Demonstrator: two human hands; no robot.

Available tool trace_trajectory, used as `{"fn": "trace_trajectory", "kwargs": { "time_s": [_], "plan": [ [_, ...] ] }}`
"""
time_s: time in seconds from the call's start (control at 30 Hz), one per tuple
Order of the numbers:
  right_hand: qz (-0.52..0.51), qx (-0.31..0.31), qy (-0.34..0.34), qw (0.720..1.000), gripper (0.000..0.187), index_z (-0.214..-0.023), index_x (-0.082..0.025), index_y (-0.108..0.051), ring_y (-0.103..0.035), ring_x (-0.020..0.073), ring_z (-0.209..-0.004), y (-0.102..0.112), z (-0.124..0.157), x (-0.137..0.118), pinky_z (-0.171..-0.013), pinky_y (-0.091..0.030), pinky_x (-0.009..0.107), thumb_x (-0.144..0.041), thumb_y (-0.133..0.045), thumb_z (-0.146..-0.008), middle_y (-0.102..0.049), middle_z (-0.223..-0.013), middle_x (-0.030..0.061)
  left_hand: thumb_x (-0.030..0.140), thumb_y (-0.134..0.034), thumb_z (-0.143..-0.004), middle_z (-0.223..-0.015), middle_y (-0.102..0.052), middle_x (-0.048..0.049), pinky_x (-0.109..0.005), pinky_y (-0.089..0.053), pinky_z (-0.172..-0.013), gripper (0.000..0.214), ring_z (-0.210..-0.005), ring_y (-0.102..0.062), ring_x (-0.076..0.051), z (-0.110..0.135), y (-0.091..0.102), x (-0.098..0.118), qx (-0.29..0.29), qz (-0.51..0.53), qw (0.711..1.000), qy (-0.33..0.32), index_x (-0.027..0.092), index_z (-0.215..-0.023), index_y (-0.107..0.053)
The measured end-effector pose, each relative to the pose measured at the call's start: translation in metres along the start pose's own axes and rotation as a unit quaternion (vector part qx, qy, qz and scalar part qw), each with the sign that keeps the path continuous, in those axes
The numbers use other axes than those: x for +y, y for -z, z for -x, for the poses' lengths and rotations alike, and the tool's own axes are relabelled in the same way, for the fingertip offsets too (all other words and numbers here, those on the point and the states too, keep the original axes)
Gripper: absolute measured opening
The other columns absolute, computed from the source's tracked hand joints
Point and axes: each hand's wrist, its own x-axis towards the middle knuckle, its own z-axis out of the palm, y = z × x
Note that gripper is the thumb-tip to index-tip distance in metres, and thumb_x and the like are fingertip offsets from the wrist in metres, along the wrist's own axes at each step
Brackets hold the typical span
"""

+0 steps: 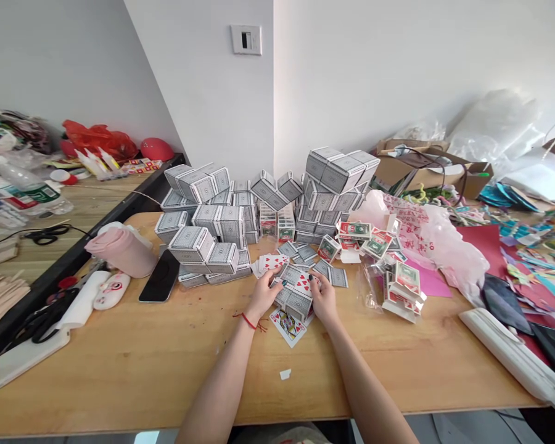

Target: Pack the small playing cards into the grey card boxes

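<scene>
Centre of frame, just below the middle: left hand (pixel 263 295) and right hand (pixel 324 299) close in from either side on a small card block (pixel 298 303) with grey patterned backs. Fingers of both hands curl over its top edges, thumbs low; the block sits on the wooden table (pixel 166 370), held between the two palms. Whether it is lifted clear of the surface cannot be told

Red thread bracelet (pixel 248 320) on the left wrist

Touching the near side of the block: one face-up court card (pixel 288 325) lying flat. Just above the left hand: a fan of red heart cards (pixel 274 262). Loose grey-backed cards scattered right above the hands

Behind, middle of frame against the wall corner: a heaped wall of card blocks (pixel 213 237), some stacked straight, some tilted on top

Right of centre: opened red-and-green card boxes (pixel 357 230) and a pink plastic bag (pixel 437 243), with coloured paper scraps beyond toward the right edge

Left of centre: a black phone (pixel 160 277) lying flat, beside a pink roll (pixel 123 250). Far left: scissors (pixel 46 234) and a water bottle (pixel 25 192) on a second tabletop

Lower centre: a small white scrap (pixel 285 374), well apart from the hands
</scene>
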Motion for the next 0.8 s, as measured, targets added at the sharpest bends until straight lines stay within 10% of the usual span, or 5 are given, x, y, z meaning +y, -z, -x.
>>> {"fn": "trace_trajectory", "kwargs": {
  "time_s": [0.43,0.8],
  "plan": [
    [-0.076,-0.113,-0.076,0.988,0.038,-0.095,-0.019,-0.049,-0.037,0.0086,-0.029,0.008,-0.006,-0.012,-0.030,-0.026,0.020,-0.048,-0.050,-0.072,-0.046,-0.043,-0.0080,0.015,-0.056,-0.070,-0.117,-0.056,-0.0083,-0.033,-0.041,-0.089,0.046,-0.102,-0.054,-0.019,0.000,0.000,0.003,0.017,0.051,0.999,0.009,0.018,-0.116,-0.050],
    [-0.077,-0.152,-0.089,0.981,0.038,-0.059,-0.020,-0.039,-0.034,0.0062,-0.028,0.014,-0.008,-0.003,-0.030,-0.023,0.018,-0.054,-0.056,-0.065,-0.041,-0.035,-0.0081,0.014,-0.057,-0.069,-0.118,-0.056,-0.0077,-0.034,-0.038,-0.093,0.042,-0.107,-0.051,-0.019,0.000,0.000,-0.001,0.055,0.022,0.998,-0.007,0.016,-0.111,-0.054]
  ]
}}
